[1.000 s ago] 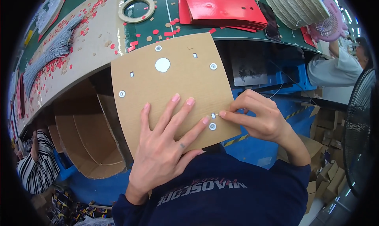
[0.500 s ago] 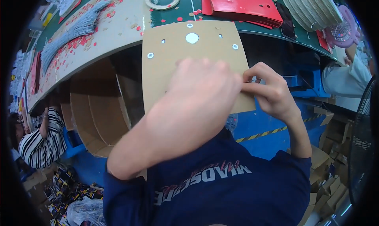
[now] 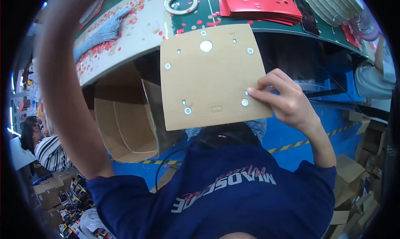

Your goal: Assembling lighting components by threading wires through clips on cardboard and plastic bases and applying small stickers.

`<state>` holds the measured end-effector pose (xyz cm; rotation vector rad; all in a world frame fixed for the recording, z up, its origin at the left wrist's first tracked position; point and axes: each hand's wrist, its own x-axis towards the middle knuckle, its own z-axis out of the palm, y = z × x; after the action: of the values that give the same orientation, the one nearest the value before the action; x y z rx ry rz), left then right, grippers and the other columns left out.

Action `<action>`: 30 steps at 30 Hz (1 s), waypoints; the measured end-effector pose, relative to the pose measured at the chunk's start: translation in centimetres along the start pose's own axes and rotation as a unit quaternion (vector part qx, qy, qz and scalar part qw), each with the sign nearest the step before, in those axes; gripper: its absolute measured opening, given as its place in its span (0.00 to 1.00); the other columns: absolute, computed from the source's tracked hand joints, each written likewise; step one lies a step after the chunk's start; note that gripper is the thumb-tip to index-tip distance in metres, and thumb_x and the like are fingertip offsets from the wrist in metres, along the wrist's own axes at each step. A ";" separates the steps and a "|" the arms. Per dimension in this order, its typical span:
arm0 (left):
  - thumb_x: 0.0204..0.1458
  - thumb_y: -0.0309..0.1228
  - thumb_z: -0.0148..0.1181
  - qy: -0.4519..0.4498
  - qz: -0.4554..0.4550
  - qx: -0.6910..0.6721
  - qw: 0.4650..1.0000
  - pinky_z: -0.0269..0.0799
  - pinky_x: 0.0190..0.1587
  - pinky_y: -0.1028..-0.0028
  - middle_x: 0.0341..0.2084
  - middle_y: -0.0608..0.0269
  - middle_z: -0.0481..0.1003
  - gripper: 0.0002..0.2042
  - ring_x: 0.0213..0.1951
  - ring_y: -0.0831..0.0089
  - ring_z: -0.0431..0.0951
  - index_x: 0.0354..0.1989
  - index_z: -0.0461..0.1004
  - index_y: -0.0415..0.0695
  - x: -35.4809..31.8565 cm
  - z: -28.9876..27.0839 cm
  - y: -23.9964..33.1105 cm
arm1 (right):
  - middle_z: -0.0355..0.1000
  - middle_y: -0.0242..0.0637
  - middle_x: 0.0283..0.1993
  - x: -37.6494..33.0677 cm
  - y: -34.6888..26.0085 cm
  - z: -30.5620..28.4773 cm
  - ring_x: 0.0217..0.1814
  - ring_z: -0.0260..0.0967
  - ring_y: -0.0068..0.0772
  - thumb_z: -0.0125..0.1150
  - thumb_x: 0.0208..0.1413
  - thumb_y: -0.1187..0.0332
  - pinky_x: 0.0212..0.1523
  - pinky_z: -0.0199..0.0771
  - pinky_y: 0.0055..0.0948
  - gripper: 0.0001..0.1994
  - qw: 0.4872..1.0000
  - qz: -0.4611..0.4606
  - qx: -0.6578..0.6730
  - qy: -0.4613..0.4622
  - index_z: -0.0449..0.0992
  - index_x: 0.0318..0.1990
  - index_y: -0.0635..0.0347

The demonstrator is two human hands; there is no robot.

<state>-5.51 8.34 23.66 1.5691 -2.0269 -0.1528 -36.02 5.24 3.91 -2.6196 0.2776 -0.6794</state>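
A tan cardboard sheet [image 3: 214,78] with metal eyelets, small slots and one round hole lies in front of my body, its far edge near the table. My right hand [image 3: 285,97] is at its right side, thumb and fingers pinched beside the lower right slot. A thin wire seems to run through this pinch, though the fingers mostly cover it. At the upper left my left forearm [image 3: 62,80] reaches up past the picture's edge, and the hand is out of sight. Below that arm's reach, a bundle of thin grey wires [image 3: 102,36] rests on the table.
Red and tan scraps litter the table [image 3: 143,20]. On it are a tape roll [image 3: 181,4], stacked red sheets [image 3: 260,5], a dark phone [image 3: 307,16] and a large pale spool [image 3: 331,5]. An open carton [image 3: 125,114] stands under the table. Other people sit at both sides.
My left hand has left the cardboard sheet and gone up and left, out of view. The sheet's lower eyelets and slots now show. My right hand stays pinched at its right side.
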 end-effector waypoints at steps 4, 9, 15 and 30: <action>0.43 0.22 0.71 0.034 0.163 -0.049 0.985 0.60 0.15 0.72 0.13 0.65 0.67 0.09 0.12 0.71 0.67 0.20 0.73 0.41 -15.6 9.2 1.0 | 0.72 0.39 0.41 -0.1 -0.3 0.6 0.42 0.72 0.37 0.65 0.44 0.84 0.39 0.81 0.31 0.20 1.000 0.008 -0.002 0.007 0.85 0.47 0.60; 0.46 0.19 0.63 0.237 -0.192 -0.063 0.950 0.72 0.24 0.68 0.16 0.57 0.72 0.02 0.18 0.59 0.75 0.28 0.76 0.35 -32.9 20.4 3.6 | 0.73 0.39 0.42 0.5 -0.2 0.9 0.42 0.72 0.37 0.66 0.44 0.83 0.38 0.81 0.31 0.20 1.000 0.007 -0.025 0.004 0.85 0.48 0.61; 0.57 0.24 0.64 0.025 -0.479 -0.171 0.861 0.61 0.25 0.71 0.15 0.55 0.67 0.08 0.19 0.69 0.67 0.28 0.72 0.38 -43.8 25.5 7.5 | 0.74 0.39 0.42 0.1 0.1 0.7 0.43 0.73 0.36 0.69 0.41 0.82 0.36 0.79 0.30 0.22 0.998 -0.021 -0.064 -0.005 0.85 0.48 0.61; 0.59 0.29 0.62 -0.381 -0.631 -0.324 0.593 0.69 0.32 0.69 0.26 0.62 0.77 0.07 0.29 0.70 0.76 0.30 0.78 0.42 -49.2 17.3 2.1 | 0.73 0.38 0.39 1.0 1.0 2.4 0.39 0.72 0.35 0.70 0.35 0.79 0.30 0.76 0.27 0.22 0.996 -0.064 -0.008 0.059 0.86 0.45 0.64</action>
<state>-8.38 49.97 -7.66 2.1903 -0.5173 -2.0950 -34.08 4.88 1.98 -2.6330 0.1507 -0.8816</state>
